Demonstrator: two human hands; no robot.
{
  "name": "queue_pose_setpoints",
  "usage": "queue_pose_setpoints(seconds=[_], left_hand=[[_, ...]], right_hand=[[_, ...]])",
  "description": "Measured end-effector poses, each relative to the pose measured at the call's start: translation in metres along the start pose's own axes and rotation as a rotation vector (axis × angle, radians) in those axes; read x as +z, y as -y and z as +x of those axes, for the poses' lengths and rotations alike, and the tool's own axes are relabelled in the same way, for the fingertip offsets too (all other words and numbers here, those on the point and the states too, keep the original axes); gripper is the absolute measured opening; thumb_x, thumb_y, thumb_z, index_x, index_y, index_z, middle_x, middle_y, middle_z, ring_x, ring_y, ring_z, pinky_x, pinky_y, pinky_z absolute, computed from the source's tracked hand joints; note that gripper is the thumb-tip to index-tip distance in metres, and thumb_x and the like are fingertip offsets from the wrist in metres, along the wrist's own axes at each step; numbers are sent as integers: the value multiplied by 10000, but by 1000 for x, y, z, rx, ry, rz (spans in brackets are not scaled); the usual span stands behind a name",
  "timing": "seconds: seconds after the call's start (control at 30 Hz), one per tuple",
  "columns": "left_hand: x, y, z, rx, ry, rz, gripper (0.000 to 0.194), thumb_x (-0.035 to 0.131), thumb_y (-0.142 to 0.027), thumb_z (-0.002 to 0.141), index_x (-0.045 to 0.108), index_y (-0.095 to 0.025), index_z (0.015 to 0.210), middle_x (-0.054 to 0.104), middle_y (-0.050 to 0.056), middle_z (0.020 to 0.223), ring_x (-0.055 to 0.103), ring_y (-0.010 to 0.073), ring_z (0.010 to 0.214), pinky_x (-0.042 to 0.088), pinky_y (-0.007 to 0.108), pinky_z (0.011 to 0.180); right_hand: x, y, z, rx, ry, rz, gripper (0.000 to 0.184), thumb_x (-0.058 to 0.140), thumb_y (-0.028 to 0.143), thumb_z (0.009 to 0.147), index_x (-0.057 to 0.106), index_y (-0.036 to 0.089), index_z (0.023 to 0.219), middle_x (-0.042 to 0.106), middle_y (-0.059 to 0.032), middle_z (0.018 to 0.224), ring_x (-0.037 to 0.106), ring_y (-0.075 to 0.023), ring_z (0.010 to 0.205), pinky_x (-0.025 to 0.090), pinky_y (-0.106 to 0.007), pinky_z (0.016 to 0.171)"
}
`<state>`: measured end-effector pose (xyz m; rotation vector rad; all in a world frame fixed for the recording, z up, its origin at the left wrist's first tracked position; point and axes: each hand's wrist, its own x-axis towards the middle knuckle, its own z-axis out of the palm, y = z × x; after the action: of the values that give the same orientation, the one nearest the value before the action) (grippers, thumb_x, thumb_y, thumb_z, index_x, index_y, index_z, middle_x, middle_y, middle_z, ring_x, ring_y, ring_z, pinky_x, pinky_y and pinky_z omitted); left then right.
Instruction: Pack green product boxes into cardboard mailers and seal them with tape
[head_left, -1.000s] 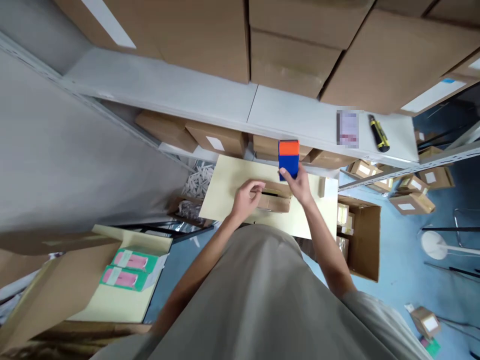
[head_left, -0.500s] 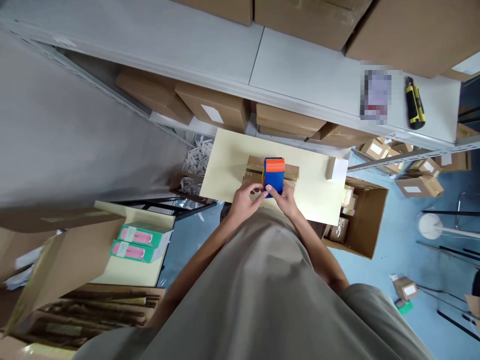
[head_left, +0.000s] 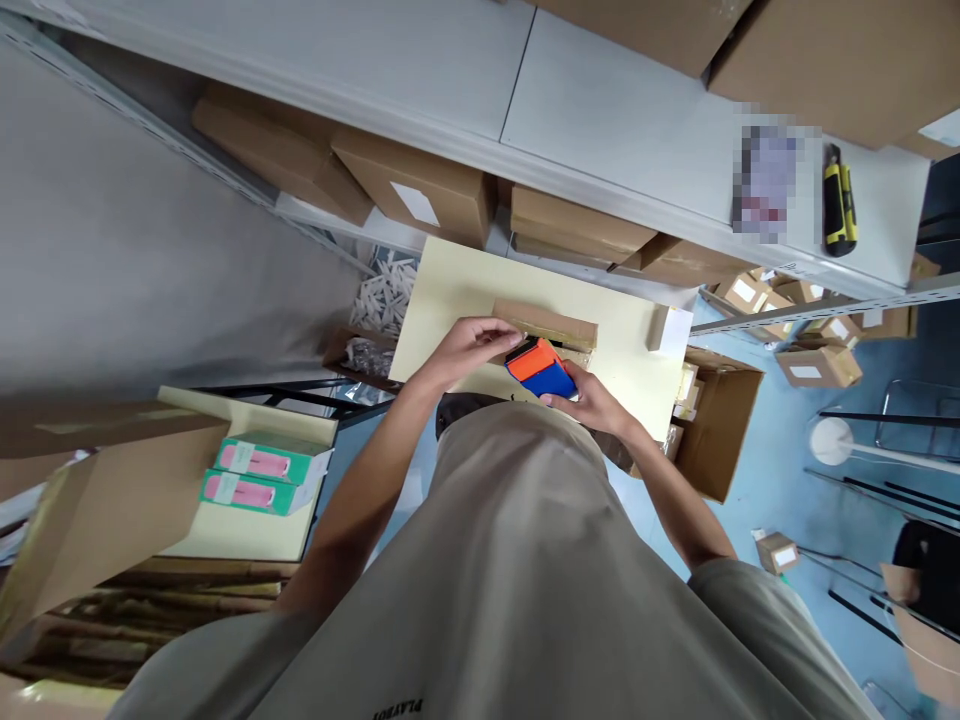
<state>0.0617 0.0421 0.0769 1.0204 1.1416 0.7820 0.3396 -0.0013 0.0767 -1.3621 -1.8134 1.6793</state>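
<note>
Head view, right hand (head_left: 592, 402) gripping orange-blue dispenser (head_left: 541, 366) tilted, orange end up-left, left hand (head_left: 469, 345) seemingly touching it

Two green boxes (head_left: 259, 478), one knife (head_left: 839, 198)

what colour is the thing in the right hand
Orange and blue: the tape dispenser held by the right hand, seen best in the head view.

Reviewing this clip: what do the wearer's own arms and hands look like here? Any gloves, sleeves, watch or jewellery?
Both arms are bare from the short sleeves down. The left hand and right hand wear no gloves, and no watch, ring or wristband shows. The sleeves belong to a loose grey-beige T-shirt with small dark lettering at the bottom edge of the picture.
</note>
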Motion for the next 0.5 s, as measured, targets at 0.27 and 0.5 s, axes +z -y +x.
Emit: queue_pose_setpoints(seconds=[0.27, 0.5], left_hand=[[6, 26, 5, 22, -53, -40, 573, 930, -689, 781, 855, -168, 1006, 853, 107, 1044, 771, 249, 949, 624, 379, 892], [21, 56, -2, -34, -223, -113, 457, 889, -608, 788, 827, -176, 926, 832, 79, 929, 741, 218, 862, 604, 339, 809]], right_hand=[[-22, 10, 5, 3, 92, -165, 606, 756, 760, 950, 663, 209, 1183, 733, -40, 944, 645, -232, 803, 517, -354, 718], [-42, 30, 17, 57, 254, -261, 594, 630, 811, 1023, 688, 221, 1068, 717, -20, 854, 625, -198, 731, 467, -324, 656]])
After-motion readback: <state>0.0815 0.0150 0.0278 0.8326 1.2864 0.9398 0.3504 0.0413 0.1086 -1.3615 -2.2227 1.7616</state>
